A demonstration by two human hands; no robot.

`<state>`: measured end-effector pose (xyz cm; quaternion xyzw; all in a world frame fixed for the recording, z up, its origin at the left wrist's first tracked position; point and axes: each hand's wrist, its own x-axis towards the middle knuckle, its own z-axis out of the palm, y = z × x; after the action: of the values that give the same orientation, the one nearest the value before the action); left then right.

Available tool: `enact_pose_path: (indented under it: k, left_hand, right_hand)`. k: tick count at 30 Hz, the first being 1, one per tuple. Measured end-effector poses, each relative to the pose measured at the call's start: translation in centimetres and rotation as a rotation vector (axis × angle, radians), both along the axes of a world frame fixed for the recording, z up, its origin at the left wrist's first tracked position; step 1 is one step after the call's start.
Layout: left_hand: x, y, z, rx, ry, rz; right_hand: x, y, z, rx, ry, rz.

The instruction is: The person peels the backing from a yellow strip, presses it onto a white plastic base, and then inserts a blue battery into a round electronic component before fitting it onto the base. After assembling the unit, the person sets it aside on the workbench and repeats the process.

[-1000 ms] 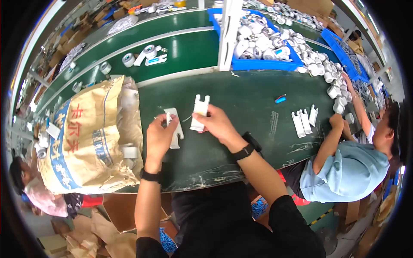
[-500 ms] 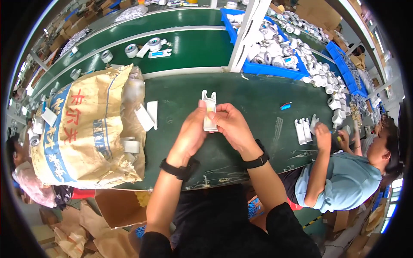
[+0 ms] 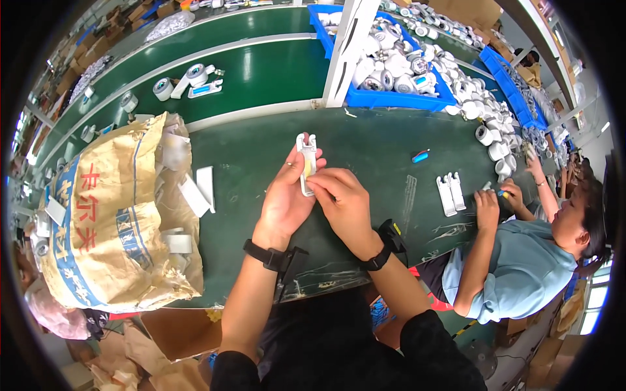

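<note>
Over the green table, my left hand point(image 3: 285, 202) holds a long white plastic housing point(image 3: 304, 148) with a two-pronged top, its fingers wrapped behind it. A yellowish patch point(image 3: 308, 167) shows inside the hollow of the housing. My right hand point(image 3: 345, 203) has its fingers drawn together, thumb and forefinger pinching at the lower edge of the same housing. Whether those fingertips also hold something small cannot be seen. To the right lie a small blue battery point(image 3: 420, 156) with a wire and a pair of white housings point(image 3: 450, 194) side by side.
A big paper sack point(image 3: 124, 221) stands at the left, white covers point(image 3: 197, 192) beside it. Behind a white post point(image 3: 349, 52), a blue bin point(image 3: 398, 99) holds white round parts. A co-worker point(image 3: 521, 260) handles parts at the right. Several parts sit on the conveyor point(image 3: 267, 72).
My left palm has turned upward under the housing, and the housing tilts slightly. My right fingers have shifted to its lower end. The whole view has swung a little.
</note>
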<state>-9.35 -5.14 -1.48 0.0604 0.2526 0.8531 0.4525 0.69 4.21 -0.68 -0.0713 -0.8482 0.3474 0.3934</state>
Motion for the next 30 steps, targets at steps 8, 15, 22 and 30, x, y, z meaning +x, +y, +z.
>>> enact_pose_path:
  k: [8,15,22,30]
  left_hand:
    - [0.19,-0.32,0.02,-0.012,0.022,0.027]
    - [0.11,-0.24,0.14,-0.015,0.04,0.021]
    - [-0.05,-0.4,0.27,-0.007,0.01,0.005]
    - [-0.11,-0.42,-0.54,-0.012,0.039,0.015]
  right_hand:
    - [-0.62,-0.29,-0.59,0.047,0.001,-0.04]
    - [-0.75,-0.34,-0.65,0.042,0.002,-0.064]
    - [-0.58,-0.34,-0.5,-0.028,0.016,-0.05]
    - [-0.69,-0.63,-0.57,0.019,0.011,-0.032]
